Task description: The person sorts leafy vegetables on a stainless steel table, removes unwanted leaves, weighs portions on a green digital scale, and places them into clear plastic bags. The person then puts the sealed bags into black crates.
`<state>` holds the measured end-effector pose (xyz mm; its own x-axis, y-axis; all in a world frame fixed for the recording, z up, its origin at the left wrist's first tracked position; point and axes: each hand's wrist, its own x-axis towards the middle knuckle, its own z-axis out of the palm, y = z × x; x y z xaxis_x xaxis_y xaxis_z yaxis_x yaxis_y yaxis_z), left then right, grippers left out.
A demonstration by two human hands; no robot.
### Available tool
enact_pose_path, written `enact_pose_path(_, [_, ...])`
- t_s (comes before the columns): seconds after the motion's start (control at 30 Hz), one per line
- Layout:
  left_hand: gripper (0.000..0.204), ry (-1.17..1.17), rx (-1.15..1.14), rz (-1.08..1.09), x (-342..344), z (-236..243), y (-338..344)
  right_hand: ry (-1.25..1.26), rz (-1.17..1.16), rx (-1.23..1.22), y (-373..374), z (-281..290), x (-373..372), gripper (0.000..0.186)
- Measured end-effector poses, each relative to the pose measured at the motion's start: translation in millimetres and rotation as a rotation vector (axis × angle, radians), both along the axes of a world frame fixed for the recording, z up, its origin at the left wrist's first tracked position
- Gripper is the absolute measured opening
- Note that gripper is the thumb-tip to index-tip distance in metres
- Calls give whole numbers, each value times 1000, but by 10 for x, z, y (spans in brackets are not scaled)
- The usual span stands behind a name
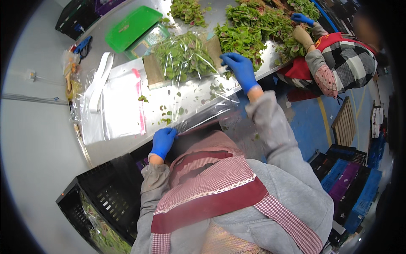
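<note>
A clear plastic bag [175, 91] lies across the near part of the metal table, with a bunch of leafy greens [182, 57] in its far part. Brown strips show on both sides of the greens. My left hand [163, 142], in a blue glove, is closed on the bag's near left edge at the table's front. Beside the greens' right side is my right hand [240, 70], also blue-gloved, its fingers stretched out to the left near the bag's edge. Loose leaves [169, 113] are scattered under and around the bag.
Flat clear bags [114, 106] with a white strap lie at left. Behind are a green tray [133, 27] and a green-edged scale [148, 40]. Piled greens [245, 40] fill the far right, where another person's gloved hands [303, 36] work. A black crate [105, 194] stands below left.
</note>
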<state>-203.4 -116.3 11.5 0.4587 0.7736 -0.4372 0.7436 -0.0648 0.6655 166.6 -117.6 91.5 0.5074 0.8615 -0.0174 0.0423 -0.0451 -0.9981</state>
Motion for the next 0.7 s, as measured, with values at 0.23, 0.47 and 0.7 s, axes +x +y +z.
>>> enact_pose_path(0.23, [33,-83,-54,80,37,-34,-85,-671,-11,-400,1278,-952,523,36])
enact_pose_path(0.47, [36,-24,102,76,95,79,-198,-533,-106,-240,1573,-886,808,30])
enact_pose_path(0.7, [33,213,138,-5,262,235,-99,-428,-594,226,1480,99,1331,29])
